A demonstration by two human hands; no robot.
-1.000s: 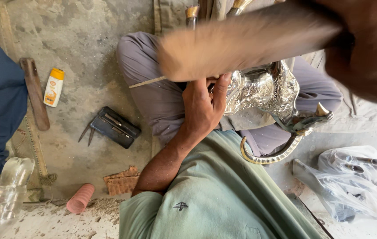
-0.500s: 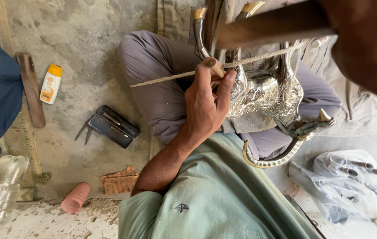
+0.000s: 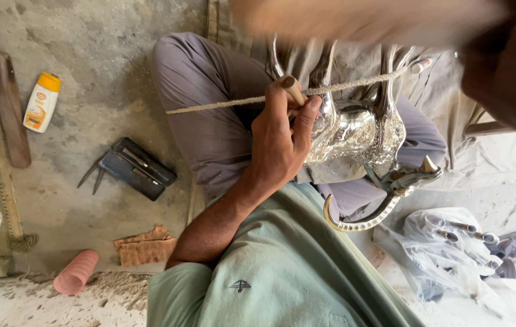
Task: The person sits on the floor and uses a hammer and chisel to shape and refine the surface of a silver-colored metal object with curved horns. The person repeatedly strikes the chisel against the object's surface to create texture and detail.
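Here, left hand (image 3: pixel 279 142) gripping small tool, pressed against embossed silver vessel (image 3: pixel 355 130), right hand (image 3: pixel 506 66) blurred.

Right hand (image 3: pixel 506 66) is a dark blur, cut off at the top right corner; its grip can't be read. Its tool (image 3: pixel 367 21) smears across the top edge. Bagged parts (image 3: pixel 452 248) stay indistinct.

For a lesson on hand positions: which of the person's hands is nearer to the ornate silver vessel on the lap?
Left. The left hand rests against the silver vessel, gripping a small tool. The right hand, blurred, is up to the vessel's right, apart from it.
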